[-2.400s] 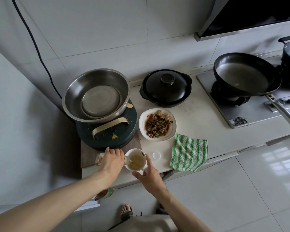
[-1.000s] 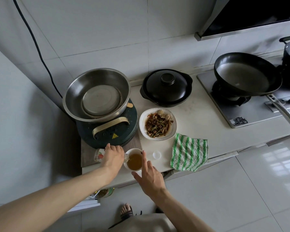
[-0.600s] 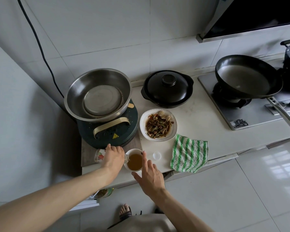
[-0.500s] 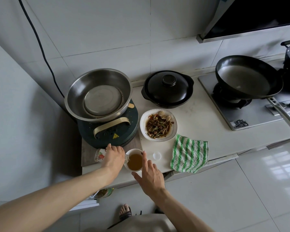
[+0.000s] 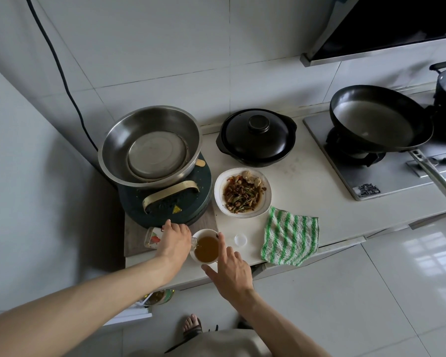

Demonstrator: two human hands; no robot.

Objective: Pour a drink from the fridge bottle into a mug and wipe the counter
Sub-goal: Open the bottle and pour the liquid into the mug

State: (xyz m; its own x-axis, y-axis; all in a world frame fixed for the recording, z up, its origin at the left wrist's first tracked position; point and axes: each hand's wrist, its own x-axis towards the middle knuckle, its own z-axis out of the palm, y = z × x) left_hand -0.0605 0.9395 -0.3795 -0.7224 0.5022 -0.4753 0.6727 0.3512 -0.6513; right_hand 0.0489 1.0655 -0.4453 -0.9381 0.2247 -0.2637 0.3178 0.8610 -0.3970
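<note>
A white mug (image 5: 200,234) stands near the counter's front edge, filled with brown liquid almost to the rim. My left hand (image 5: 174,240) grips a clear plastic bottle (image 5: 152,237) tipped on its side, its neck over the mug's left rim. My right hand (image 5: 229,266) rests against the mug's right side, with the fingers spread and the index finger along the rim. The bottle's clear cap (image 5: 240,239) lies on the counter just right of the mug. A green and white striped cloth (image 5: 291,235) lies farther right, hanging a little over the counter's edge.
Behind the mug sit a dark round cooker with a steel bowl (image 5: 150,146) on top and a white plate of food (image 5: 242,193). A black lidded pot (image 5: 256,136) stands by the wall. A black wok (image 5: 379,119) rests on the gas hob at right.
The liquid in the mug has risen and darkened since the earliest frame. Both hands have stayed at the mug and the bottle is still tipped.
</note>
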